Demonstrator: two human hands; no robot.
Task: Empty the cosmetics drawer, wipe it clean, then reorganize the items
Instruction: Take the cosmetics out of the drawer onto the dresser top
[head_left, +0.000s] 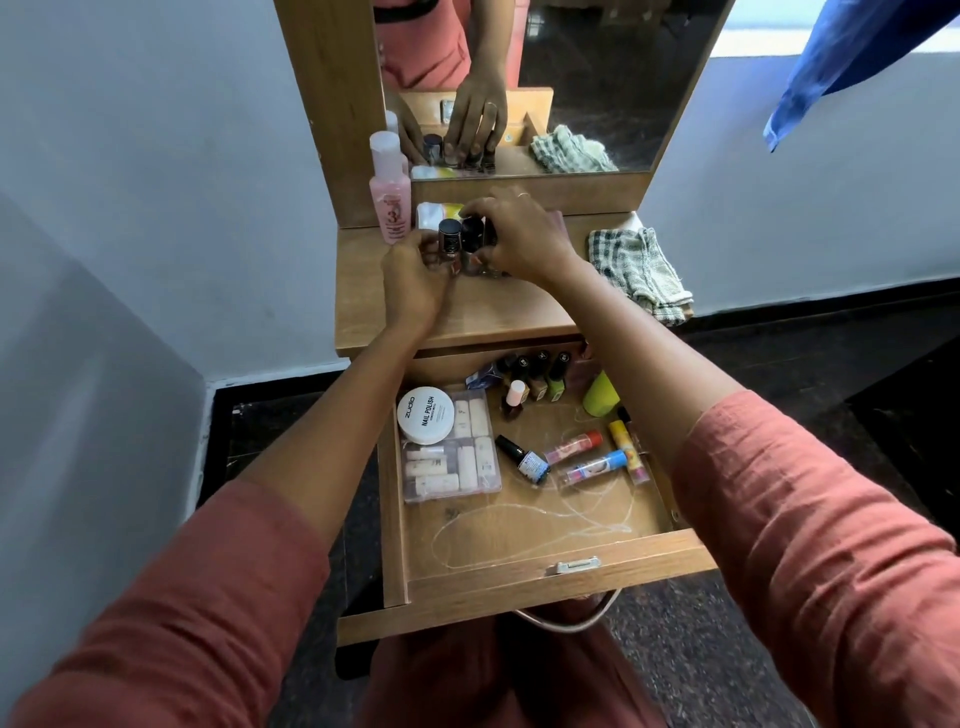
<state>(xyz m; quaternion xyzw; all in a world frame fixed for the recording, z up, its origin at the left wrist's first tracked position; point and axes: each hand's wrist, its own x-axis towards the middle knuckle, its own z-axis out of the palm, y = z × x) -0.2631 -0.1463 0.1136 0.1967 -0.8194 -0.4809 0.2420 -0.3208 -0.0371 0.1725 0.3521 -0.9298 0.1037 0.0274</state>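
Observation:
The wooden drawer (524, 582) is pulled open below the dresser top (467, 317). Inside lie a white nail polish remover tub (426, 414), a clear box of small tubes (457, 457), several nail polish bottles (540, 379), a green cup (601, 395) and lip balm sticks (592, 465). On the dresser top, my left hand (413, 280) and my right hand (519, 236) both grip a cluster of dark-capped nail polish bottles (460, 239). A pink bottle (389, 192) and a white tube (434, 213) stand behind them.
A checked cloth (639, 270) lies at the right of the dresser top. The mirror (571, 78) rises behind it. White walls flank the dresser, and blue fabric (841, 57) hangs at the upper right. Thin white thread loops across the drawer floor (545, 525).

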